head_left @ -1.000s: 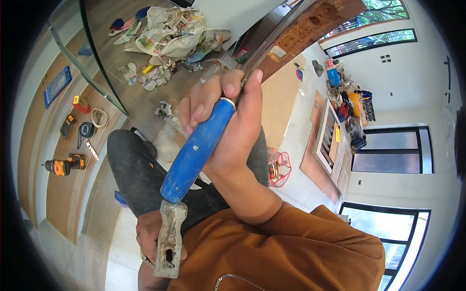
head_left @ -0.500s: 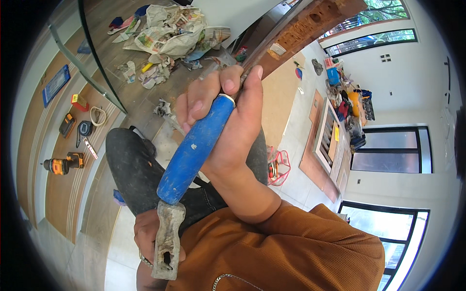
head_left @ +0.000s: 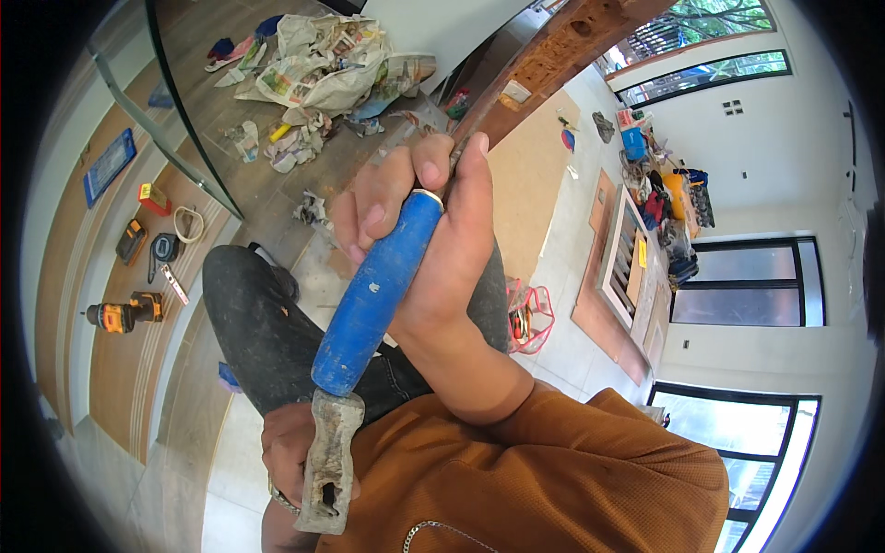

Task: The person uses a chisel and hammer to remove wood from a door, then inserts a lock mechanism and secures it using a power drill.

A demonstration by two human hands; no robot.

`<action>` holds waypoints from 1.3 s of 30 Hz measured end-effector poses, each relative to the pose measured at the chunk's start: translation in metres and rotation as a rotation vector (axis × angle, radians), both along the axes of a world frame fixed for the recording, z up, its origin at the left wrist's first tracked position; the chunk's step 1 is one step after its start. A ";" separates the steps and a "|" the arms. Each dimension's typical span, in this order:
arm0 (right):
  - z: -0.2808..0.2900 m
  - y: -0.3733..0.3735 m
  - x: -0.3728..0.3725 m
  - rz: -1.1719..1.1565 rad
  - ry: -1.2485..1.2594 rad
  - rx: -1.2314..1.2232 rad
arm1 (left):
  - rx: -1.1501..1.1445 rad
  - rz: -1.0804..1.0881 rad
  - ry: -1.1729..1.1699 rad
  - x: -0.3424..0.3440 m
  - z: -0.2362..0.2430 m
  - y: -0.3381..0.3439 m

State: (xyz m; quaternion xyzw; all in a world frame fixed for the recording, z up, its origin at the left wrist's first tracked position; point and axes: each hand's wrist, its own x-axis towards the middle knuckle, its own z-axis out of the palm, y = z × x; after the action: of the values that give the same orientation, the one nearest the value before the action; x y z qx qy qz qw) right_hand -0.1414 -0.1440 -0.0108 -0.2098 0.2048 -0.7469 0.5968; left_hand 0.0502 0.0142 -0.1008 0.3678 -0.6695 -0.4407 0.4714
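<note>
My right hand (head_left: 429,240) is wrapped round a chisel with a scuffed blue handle (head_left: 376,295). Its thumb and index finger pinch the narrow blade, which is mostly hidden and points toward a brown timber edge (head_left: 553,64). Rough cuts, a round hole and a pale inset piece show in that timber. Below the chisel's butt end is the worn grey head of a hammer (head_left: 334,433), touching or almost touching it. Behind this head my left hand (head_left: 288,447) is closed on the hammer, whose handle I mostly cannot see.
On wooden steps at left lie a cordless drill (head_left: 124,313), a tape measure (head_left: 164,247) and a red box (head_left: 154,198). Crumpled newspaper (head_left: 318,60) covers floor near a glass panel. A pink-edged bag (head_left: 530,318), a framed panel (head_left: 622,249) and piled belongings are at right.
The hammer head and the chisel's butt end have shifted slightly right and down, with my left hand following. The timber sits a little lower and further left in view.
</note>
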 end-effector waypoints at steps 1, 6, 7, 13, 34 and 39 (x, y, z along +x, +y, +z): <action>0.001 0.000 -0.002 0.007 -0.008 -0.016 | 0.004 -0.021 0.038 -0.002 0.002 -0.001; 0.016 0.003 -0.007 0.034 0.003 -0.048 | -0.046 -0.075 0.037 -0.006 0.007 0.000; 0.018 0.002 -0.008 0.057 -0.007 -0.057 | -0.081 -0.090 0.026 -0.008 0.013 -0.005; 0.035 0.002 -0.012 0.102 0.000 -0.105 | -0.188 -0.126 0.107 -0.028 0.045 -0.028; 0.050 -0.004 -0.007 0.087 0.031 -0.129 | -0.008 -0.061 0.179 -0.029 0.051 -0.019; 0.053 -0.005 -0.008 0.058 -0.014 -0.080 | 0.056 -0.065 0.213 -0.029 0.048 -0.023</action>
State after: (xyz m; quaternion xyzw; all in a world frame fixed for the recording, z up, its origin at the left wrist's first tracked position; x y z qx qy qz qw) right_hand -0.1492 -0.1486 0.0418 -0.2341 0.1643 -0.7383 0.6108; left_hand 0.0213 -0.0085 -0.0532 0.3100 -0.6146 -0.5107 0.5151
